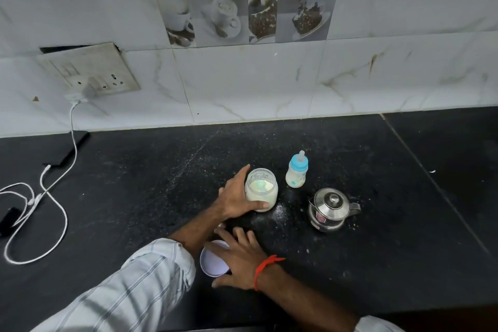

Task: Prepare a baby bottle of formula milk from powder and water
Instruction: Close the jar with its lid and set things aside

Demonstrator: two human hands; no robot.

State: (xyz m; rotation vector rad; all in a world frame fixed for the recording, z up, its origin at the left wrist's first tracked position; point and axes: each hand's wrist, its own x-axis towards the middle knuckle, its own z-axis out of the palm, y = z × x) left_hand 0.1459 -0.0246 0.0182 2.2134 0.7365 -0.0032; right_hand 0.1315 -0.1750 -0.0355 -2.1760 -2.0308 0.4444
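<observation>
An open glass jar of white formula powder stands mid-counter. My left hand grips its left side, thumb across the front and fingers behind. The jar's round white lid lies upside down nearer to me, and my right hand, a red thread at its wrist, rests on it with fingers spread straight. A small baby bottle with a blue collar and teat on stands upright just right of the jar, whitish inside. A steel kettle with its lid on sits to the front right of the bottle.
The black stone counter carries spilled powder specks around the jar. At the left, a white charger cable loops from a wall socket to dark devices. A tiled wall backs the counter.
</observation>
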